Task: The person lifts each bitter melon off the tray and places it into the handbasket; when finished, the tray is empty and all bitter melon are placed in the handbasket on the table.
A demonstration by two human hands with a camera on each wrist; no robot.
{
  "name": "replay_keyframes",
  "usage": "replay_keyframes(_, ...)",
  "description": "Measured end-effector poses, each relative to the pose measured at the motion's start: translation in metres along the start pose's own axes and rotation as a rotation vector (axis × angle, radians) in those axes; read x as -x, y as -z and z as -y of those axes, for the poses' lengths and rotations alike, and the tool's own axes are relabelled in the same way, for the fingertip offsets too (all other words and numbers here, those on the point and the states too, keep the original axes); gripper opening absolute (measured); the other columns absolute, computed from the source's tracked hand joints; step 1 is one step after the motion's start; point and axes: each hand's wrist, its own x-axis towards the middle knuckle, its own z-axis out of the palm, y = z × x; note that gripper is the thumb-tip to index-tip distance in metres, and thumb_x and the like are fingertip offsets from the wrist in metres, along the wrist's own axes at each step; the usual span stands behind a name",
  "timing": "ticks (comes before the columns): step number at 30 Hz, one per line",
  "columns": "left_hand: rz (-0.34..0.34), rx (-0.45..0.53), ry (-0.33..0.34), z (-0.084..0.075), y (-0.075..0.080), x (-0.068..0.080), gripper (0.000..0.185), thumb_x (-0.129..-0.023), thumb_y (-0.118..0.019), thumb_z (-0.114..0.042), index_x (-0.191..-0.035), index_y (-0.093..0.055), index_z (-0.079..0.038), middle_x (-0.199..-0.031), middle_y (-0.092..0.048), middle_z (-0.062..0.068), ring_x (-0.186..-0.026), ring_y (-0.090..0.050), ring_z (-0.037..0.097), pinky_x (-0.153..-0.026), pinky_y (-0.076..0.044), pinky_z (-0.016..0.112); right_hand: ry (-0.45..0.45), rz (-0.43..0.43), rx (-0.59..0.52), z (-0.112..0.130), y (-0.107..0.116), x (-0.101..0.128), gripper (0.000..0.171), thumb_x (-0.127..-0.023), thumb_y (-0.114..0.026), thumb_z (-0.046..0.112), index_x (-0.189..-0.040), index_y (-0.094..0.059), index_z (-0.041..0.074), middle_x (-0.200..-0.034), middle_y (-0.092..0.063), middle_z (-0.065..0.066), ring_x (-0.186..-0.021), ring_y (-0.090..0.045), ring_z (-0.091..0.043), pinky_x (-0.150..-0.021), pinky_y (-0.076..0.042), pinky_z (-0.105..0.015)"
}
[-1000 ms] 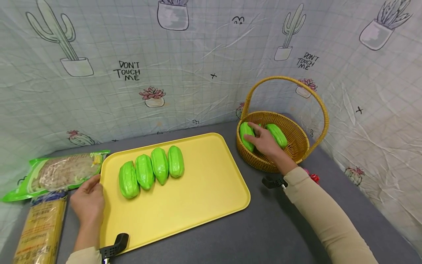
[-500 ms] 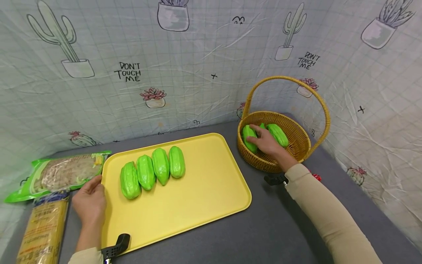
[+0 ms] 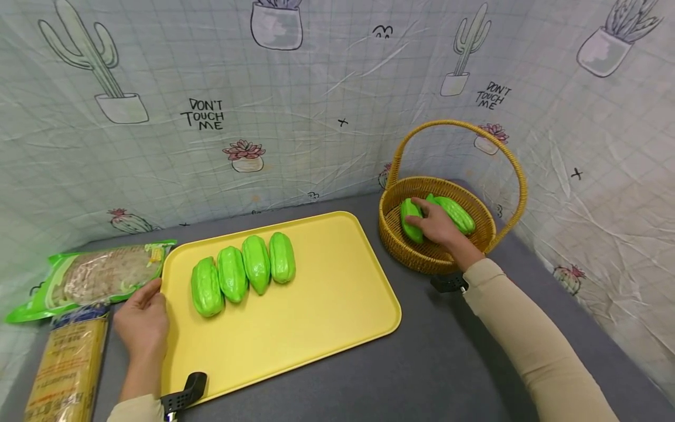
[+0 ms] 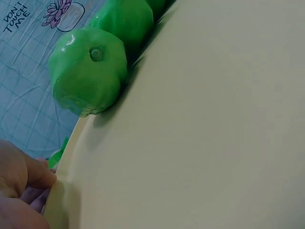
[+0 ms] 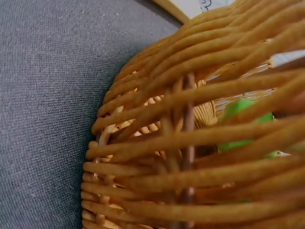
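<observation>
Inside the wicker basket (image 3: 403,253), my right hand (image 3: 435,224) grips a green ridged gourd (image 3: 409,223), thumb on the near side and fingers over its far part. Another green gourd (image 3: 457,215) lies to the right of that hand, and a green tip shows between them. The basket's weave hides most of the right hand's work in the right wrist view. At the left, my left hand (image 3: 142,322) pinches the rim of a yellow tray (image 3: 316,328). Several similar gourds (image 3: 256,265) lie side by side in a row on the tray; one gourd's stem end (image 4: 88,71) faces the left wrist camera.
Left of the tray lie a green-edged plastic food bag (image 3: 108,274) and a flat yellow package (image 3: 65,369). A tall handle (image 3: 519,170) arches over the basket. Printed cloth (image 3: 306,105) hangs behind and to the right of the grey tabletop (image 3: 369,381).
My right hand has moved slightly right with the gourd, away from the basket's left wall. The gourd beside it has shifted right too. My left hand stays at the tray's rim.
</observation>
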Motion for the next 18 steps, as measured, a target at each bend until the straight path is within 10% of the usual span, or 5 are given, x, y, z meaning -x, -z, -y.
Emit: replay_keyframes(18,-0.013,0.004,-0.002,-0.0001,0.0011,0.0043,0.036,-0.103,-0.052,-0.012,-0.135,-0.067,-0.008,-0.128,-0.069,-0.003,-0.094,-0.053,-0.013,-0.079,-0.042,0.002,0.044,0.019,0.117,-0.006,-0.0065,-0.0052,0.066,-0.106,-0.054,0.017,-0.162,-0.022,0.002,-0.167,-0.021,-0.026,-0.154,-0.02,-0.046,-0.123,-0.027,-0.062)
